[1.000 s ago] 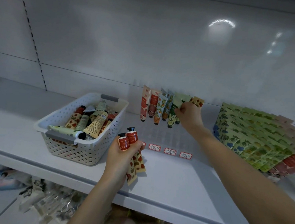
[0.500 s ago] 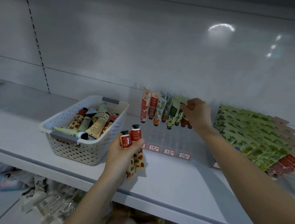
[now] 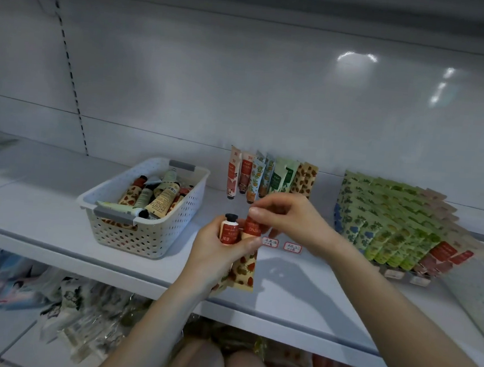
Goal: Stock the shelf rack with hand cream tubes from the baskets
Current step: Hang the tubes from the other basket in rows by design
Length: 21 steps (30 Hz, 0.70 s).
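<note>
My left hand (image 3: 219, 250) grips two strawberry-print hand cream tubes (image 3: 244, 270) caps up, above the white shelf (image 3: 298, 293). My right hand (image 3: 286, 216) has come back to them and pinches the cap end of the right tube (image 3: 253, 227). Behind the hands, a clear rack (image 3: 293, 248) with red price labels holds a row of upright tubes (image 3: 267, 176) in pink, blue, green and spotted prints. A white perforated basket (image 3: 142, 233) at the left holds several more tubes (image 3: 158, 195).
A second rack full of green, blue and red printed tubes (image 3: 392, 223) stands at the right. A perforated white panel (image 3: 477, 291) shows at the far right. The lower shelf holds packaged goods (image 3: 50, 292). The white back wall rises close behind.
My right hand let go of the tube it set in the row and drew back toward me, onto the tubes in my left hand. The camera dipped and moved closer.
</note>
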Each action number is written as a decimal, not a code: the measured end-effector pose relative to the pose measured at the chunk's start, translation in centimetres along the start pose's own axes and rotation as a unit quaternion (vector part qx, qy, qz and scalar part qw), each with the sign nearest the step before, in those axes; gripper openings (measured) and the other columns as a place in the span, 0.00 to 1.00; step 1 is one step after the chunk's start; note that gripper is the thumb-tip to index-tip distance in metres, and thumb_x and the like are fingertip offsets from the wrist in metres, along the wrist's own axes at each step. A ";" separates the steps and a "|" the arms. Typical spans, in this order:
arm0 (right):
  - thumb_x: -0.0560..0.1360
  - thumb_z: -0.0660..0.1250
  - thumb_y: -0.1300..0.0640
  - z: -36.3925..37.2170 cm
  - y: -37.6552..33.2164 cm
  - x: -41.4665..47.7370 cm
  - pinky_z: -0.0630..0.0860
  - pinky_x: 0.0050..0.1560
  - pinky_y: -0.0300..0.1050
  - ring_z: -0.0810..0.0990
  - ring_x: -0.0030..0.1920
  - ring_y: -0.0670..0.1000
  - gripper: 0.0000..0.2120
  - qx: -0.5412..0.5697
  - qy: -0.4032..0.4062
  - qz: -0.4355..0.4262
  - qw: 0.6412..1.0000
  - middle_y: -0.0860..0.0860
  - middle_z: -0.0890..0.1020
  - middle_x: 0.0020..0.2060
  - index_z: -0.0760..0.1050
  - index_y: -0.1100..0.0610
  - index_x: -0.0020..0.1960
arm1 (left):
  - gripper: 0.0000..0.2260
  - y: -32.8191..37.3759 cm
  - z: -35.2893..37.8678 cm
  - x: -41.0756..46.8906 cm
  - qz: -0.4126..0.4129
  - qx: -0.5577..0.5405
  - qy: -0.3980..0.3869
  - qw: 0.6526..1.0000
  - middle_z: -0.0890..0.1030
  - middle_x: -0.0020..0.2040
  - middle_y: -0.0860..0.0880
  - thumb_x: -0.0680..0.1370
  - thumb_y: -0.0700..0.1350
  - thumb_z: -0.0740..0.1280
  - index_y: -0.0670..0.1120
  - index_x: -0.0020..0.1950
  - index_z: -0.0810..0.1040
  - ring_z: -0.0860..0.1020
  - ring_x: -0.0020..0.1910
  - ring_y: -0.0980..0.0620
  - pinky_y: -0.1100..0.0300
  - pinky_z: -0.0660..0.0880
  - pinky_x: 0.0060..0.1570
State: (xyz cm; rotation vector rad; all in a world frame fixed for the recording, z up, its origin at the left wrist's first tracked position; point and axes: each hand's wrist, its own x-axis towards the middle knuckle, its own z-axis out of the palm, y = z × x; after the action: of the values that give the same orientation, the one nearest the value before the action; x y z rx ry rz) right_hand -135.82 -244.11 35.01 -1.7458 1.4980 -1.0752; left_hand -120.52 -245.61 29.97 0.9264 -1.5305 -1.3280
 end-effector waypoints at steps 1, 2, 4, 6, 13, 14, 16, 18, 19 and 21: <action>0.73 0.68 0.57 -0.1 0.3 -0.3 0.77 0.35 0.34 0.80 0.35 0.42 0.02 0.032 0.018 0.010 0.999 0.49 0.81 0.38 0.79 0.54 0.45 | 0.10 -0.1 -0.2 -0.2 -0.007 -0.010 0.000 1.000 0.82 0.40 0.54 0.70 0.43 0.74 0.50 0.47 0.77 0.79 0.35 0.66 0.76 0.70 0.31; 0.73 0.68 0.58 -0.3 0.7 -0.6 0.77 0.35 0.33 0.81 0.35 0.42 0.02 0.074 0.045 0.026 0.996 0.51 0.82 0.38 0.79 0.55 0.44 | 0.10 -0.2 -0.4 -0.4 -0.018 -0.027 0.001 0.999 0.82 0.41 0.53 0.70 0.42 0.74 0.48 0.49 0.78 0.79 0.35 0.65 0.75 0.72 0.31; 0.74 0.67 0.60 -0.7 1.5 -1.1 0.78 0.36 0.33 0.82 0.37 0.44 0.03 0.174 0.102 0.070 0.977 0.54 0.82 0.40 0.79 0.58 0.45 | 0.11 -0.7 -1.0 -0.5 -0.043 -0.061 0.006 0.997 0.83 0.44 0.49 0.70 0.40 0.73 0.45 0.51 0.78 0.81 0.38 0.61 0.71 0.75 0.33; 0.74 0.66 0.62 -1.0 2.4 -1.8 0.79 0.37 0.33 0.82 0.39 0.48 0.05 0.263 0.133 0.112 0.949 0.58 0.81 0.43 0.77 0.62 0.48 | 0.10 -1.2 -1.4 -0.5 -0.060 -0.080 0.017 0.995 0.83 0.45 0.47 0.71 0.39 0.72 0.44 0.51 0.79 0.83 0.43 0.54 0.66 0.77 0.37; 0.74 0.65 0.66 -1.1 4.4 -4.3 0.81 0.47 0.43 0.83 0.44 0.53 0.09 0.212 0.005 0.179 0.961 0.57 0.82 0.48 0.76 0.58 0.53 | 0.06 -0.7 -0.8 0.8 -0.060 -0.107 0.069 0.990 0.82 0.45 0.49 0.73 0.39 0.71 0.47 0.47 0.78 0.80 0.45 0.55 0.67 0.75 0.37; 0.74 0.66 0.64 -1.2 4.6 -4.5 0.80 0.50 0.44 0.83 0.47 0.53 0.10 0.153 -0.029 0.177 0.972 0.55 0.82 0.48 0.77 0.55 0.54 | 0.06 -0.6 -0.6 1.0 -0.053 -0.093 0.061 0.992 0.82 0.45 0.49 0.73 0.39 0.71 0.47 0.47 0.78 0.80 0.46 0.55 0.68 0.75 0.36; 0.73 0.69 0.58 -1.3 4.8 -4.6 0.79 0.52 0.42 0.82 0.49 0.49 0.08 0.055 -0.063 0.157 0.984 0.50 0.83 0.47 0.79 0.50 0.52 | 0.06 -0.4 -0.1 1.2 -0.038 -0.064 0.036 0.997 0.82 0.45 0.49 0.73 0.39 0.71 0.46 0.48 0.79 0.80 0.46 0.55 0.69 0.76 0.36; 0.72 0.71 0.55 -1.2 4.7 -4.5 0.77 0.48 0.37 0.82 0.45 0.43 0.05 -0.010 -0.061 0.122 0.991 0.45 0.84 0.43 0.81 0.48 0.47 | 0.06 -0.3 0.6 1.4 -0.024 -0.034 0.004 0.999 0.83 0.44 0.49 0.73 0.38 0.71 0.46 0.47 0.79 0.80 0.45 0.54 0.68 0.77 0.39; 0.71 0.71 0.55 -1.2 4.7 -4.4 0.76 0.46 0.36 0.81 0.42 0.41 0.04 -0.036 -0.062 0.103 0.992 0.44 0.83 0.41 0.80 0.48 0.45 | 0.06 -0.3 1.0 1.5 -0.020 -0.021 -0.014 0.999 0.83 0.44 0.48 0.73 0.38 0.71 0.47 0.46 0.78 0.81 0.45 0.53 0.65 0.78 0.42; 0.70 0.73 0.57 -1.0 4.8 -4.2 0.76 0.43 0.36 0.80 0.40 0.40 0.05 -0.076 -0.076 0.076 0.991 0.46 0.83 0.40 0.80 0.52 0.45 | 0.06 -0.4 1.6 1.7 -0.012 0.002 -0.044 0.999 0.83 0.44 0.47 0.72 0.39 0.72 0.48 0.44 0.78 0.81 0.46 0.50 0.58 0.78 0.48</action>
State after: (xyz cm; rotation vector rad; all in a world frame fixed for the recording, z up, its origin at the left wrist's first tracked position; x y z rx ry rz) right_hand -139.21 -240.87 30.66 -1.7408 1.6220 -0.7505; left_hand -122.63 -246.69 29.74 0.9011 -1.5937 -1.4007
